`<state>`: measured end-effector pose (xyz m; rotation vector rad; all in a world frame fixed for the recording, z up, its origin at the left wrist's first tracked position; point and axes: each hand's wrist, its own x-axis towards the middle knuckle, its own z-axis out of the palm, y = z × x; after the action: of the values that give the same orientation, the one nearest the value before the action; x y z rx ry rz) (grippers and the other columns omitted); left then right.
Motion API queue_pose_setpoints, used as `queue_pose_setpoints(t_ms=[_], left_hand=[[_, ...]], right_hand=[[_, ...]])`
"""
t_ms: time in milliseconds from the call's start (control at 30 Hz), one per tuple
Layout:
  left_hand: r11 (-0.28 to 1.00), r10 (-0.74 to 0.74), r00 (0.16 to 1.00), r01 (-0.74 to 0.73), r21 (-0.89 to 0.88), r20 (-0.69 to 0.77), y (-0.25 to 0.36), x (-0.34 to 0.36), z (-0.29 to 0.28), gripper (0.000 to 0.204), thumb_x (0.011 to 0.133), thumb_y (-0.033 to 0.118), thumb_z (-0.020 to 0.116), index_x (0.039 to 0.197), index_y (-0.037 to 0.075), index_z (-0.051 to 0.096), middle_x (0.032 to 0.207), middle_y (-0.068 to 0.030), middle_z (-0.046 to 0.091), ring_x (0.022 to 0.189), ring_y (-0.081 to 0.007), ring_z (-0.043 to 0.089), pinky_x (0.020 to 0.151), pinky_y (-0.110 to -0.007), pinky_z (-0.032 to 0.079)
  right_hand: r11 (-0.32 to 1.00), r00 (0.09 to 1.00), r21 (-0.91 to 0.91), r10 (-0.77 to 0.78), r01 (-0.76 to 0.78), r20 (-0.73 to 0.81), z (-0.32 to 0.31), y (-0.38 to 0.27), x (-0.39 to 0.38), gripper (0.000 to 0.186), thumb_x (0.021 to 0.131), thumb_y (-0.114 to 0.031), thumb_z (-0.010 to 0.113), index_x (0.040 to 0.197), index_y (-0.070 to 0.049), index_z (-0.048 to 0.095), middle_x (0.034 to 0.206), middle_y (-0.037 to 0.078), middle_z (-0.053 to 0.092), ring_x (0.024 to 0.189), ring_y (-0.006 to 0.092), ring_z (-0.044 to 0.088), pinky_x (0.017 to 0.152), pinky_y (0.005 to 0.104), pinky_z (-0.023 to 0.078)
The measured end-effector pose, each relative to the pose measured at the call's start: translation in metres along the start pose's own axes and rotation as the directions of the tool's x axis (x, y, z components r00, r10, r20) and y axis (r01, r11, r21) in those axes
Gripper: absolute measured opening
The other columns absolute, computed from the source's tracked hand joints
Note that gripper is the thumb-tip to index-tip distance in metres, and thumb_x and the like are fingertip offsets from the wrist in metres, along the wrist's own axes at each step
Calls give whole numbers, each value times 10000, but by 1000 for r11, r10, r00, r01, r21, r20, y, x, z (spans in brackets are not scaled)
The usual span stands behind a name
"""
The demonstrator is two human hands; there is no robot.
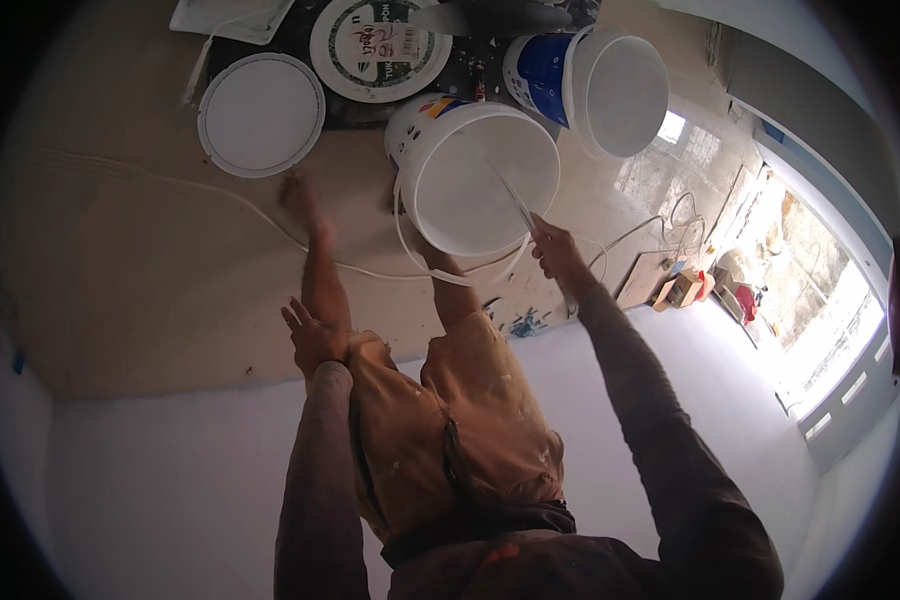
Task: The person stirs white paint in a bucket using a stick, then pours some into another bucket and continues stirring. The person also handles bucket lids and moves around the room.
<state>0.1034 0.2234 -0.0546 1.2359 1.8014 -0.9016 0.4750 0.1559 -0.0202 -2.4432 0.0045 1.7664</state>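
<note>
Thin stick [515, 203] in white bucket [485, 180], pinched by right hand [555, 250] fingers; left hand [312, 335] fingers spread on knee.

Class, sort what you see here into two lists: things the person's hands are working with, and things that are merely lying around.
In use:
right hand gripping a thin stick
white bucket of white paint, the stick dipping into it
left hand resting on the knee

Lying about:
round white lid
printed lid
blue-and-white bucket
white cable across the floor
</note>
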Motion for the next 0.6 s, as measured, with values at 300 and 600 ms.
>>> queue_pose_setpoints(t_ms=[300, 600], left_hand=[[998, 69, 995, -68, 19, -77, -8, 3, 8, 824, 707, 271, 562, 1418, 84, 190, 1447, -210, 215, 1202, -367, 445, 899, -479, 471], [997, 75, 996, -75, 4, -41, -10, 3, 4, 855, 714, 326, 598, 1422, 91, 181, 1450, -212, 209, 1245, -371, 392, 938, -476, 442]], right_hand=[[999, 1000, 47, 5, -5, 5, 3, 3, -10, 401, 926, -261, 467, 1304, -126, 474, 585, -41, 421, 429, 60, 359, 360, 239, 332], [1000, 1000, 7, 1, -1, -11, 1, 7, -9, 427, 930, -276, 449, 1334, -135, 445, 638, 1, 443, 493, 79, 397, 409, 243, 357]])
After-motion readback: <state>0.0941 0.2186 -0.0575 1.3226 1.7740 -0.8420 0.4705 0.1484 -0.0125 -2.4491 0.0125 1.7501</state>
